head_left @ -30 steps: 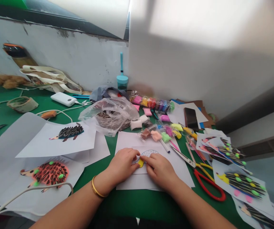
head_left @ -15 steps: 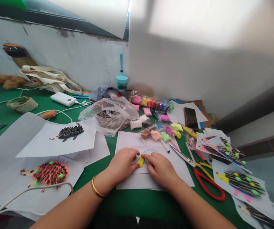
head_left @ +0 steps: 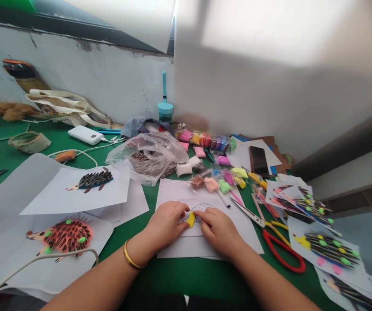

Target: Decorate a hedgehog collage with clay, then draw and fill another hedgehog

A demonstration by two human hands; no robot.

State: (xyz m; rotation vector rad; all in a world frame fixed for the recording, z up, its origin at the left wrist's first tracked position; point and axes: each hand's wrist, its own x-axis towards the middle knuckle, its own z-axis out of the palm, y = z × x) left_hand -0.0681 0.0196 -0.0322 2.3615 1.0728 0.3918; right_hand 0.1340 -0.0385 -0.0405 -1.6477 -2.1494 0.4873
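Note:
A flat piece of yellow modelling clay (head_left: 191,219) lies on the head of a hedgehog outline (head_left: 204,207) drawn in blue on white paper (head_left: 169,250). My left hand (head_left: 169,222) rests on the sheet to the left of the clay, its thumb and index finger curved apart around it, the thumb tip at the clay's edge. From the right, my right hand (head_left: 218,229) presses the clay's upper part with an outstretched index finger. Its other fingers are bent, and it partly covers the drawing.
Scissors (head_left: 270,229) with red and yellow handles lie to the right, beside finished hedgehog pictures (head_left: 331,248). Clay packets (head_left: 211,184), a marker (head_left: 224,198) and a plastic bag of seeds (head_left: 150,155) lie behind the paper. At left are more hedgehog pictures (head_left: 69,235) and a white cable (head_left: 36,259).
The right index fingertip has shifted very slightly over the yellow clay. Both hands otherwise stay in place; the whole view has moved by a tiny amount.

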